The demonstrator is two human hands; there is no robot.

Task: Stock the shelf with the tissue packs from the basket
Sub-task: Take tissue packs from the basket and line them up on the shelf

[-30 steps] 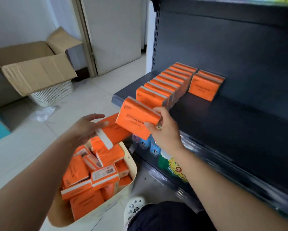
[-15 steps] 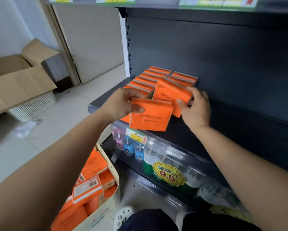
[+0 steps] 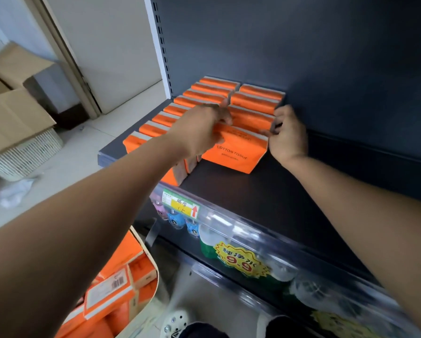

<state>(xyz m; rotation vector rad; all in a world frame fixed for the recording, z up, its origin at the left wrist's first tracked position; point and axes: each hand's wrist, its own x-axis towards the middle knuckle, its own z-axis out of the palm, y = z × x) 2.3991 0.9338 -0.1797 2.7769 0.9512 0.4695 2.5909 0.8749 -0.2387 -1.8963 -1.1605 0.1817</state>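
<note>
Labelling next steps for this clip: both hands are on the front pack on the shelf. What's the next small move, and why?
Probably let go. The pack stands on the shelf against the right row, with the left hand and right hand at its top corners, and the basket holds more.

Shelved tissue packs [image 3: 231,154]: left row [image 3: 156,126] roughly eight; right row [image 3: 255,103] four; basket [image 3: 156,279] one.

The pack [image 3: 234,152] in your grip is orange with dark lettering and a pale grey top. Behind it, 2 rows of packs [image 3: 204,96] show the same orange. Below your grip the shelf [image 3: 265,191] is dark grey, its tag [image 3: 182,204] yellow.
</note>
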